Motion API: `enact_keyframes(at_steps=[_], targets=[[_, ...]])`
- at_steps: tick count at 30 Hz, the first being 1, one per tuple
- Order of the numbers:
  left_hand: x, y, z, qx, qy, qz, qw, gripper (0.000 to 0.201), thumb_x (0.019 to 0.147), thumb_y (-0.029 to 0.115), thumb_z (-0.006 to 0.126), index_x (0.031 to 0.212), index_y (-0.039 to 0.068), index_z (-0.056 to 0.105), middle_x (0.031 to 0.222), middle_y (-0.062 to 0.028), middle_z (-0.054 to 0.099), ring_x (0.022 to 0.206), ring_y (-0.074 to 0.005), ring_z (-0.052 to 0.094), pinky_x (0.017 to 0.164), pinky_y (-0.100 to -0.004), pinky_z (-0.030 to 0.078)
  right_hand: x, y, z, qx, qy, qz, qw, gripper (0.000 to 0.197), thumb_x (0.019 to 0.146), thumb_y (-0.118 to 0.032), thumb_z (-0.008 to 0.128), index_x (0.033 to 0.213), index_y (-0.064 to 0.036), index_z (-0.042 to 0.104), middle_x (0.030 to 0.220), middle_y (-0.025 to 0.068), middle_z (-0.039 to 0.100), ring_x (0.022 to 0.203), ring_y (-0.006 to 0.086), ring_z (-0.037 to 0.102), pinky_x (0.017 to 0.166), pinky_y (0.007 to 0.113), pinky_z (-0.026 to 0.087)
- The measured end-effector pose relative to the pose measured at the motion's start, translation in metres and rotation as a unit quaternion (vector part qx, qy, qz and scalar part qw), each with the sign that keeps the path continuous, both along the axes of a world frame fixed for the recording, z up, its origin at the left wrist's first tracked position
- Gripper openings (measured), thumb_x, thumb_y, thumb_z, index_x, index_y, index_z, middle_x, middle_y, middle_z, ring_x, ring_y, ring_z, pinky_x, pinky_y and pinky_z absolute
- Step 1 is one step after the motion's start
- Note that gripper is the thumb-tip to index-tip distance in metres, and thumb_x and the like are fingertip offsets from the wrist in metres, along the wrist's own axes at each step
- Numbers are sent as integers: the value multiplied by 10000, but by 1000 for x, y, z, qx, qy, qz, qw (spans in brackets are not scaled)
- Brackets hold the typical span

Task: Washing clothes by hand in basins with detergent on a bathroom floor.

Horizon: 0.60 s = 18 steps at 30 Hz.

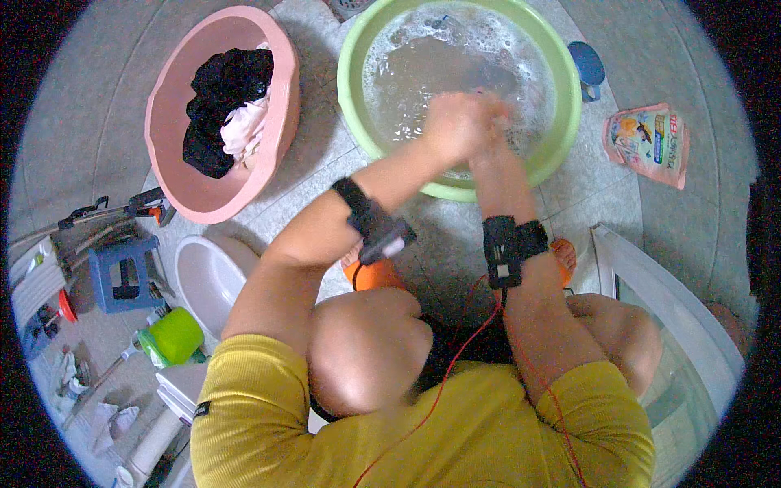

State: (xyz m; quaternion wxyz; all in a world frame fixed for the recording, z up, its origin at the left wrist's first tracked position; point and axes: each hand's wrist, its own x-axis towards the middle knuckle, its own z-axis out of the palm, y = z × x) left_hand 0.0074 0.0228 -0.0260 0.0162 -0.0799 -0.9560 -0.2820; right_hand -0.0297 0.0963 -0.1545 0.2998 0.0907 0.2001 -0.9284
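My left hand point(455, 124) and right hand point(495, 128) meet over the green basin point(351, 91); blurred, I can't tell if my grip clamps anything. Dark patch point(490, 79), perhaps cloth, lies in the suds point(399, 57) just beyond; working low should limit splashing.

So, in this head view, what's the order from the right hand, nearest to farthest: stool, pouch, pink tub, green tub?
1. Green tub: below the right hand.
2. Pouch: right side.
3. Pink tub: left side.
4. Stool: lower left.
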Motion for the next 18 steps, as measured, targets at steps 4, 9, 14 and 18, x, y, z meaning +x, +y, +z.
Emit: enact_keyframes(at_steps=[4,9,14,18], targets=[[-13,-55,-24,-50,-39,147,987,230,716,270,447,645,99,584,596,-147,544,561,-303,544,523,-389,442,36,-62,78,99,-160,-45,981,190,786,-289,382,787,-111,447,778,32,511,657,183,507,560,338,423],[-5,-45,-24,54,-68,137,987,245,711,283,473,694,69,592,637,-156,552,575,-299,542,579,-385,436,41,-53,69,8,-67,45,997,198,766,-309,408,792,-131,491,734,20,513,689,160,505,557,322,417],[-3,-24,-19,41,8,44,998,259,717,300,461,739,85,603,687,-138,571,623,-293,556,608,-375,441,41,-40,84,209,-165,-32,963,198,769,-323,424,811,-138,484,723,-3,518,666,140,506,496,291,403],[-16,-45,-15,47,-141,194,970,265,718,315,455,716,98,606,692,-154,566,628,-302,555,627,-391,435,45,-44,89,304,-221,-6,927,205,779,-293,417,877,-125,482,717,-6,518,674,107,504,458,277,401]])
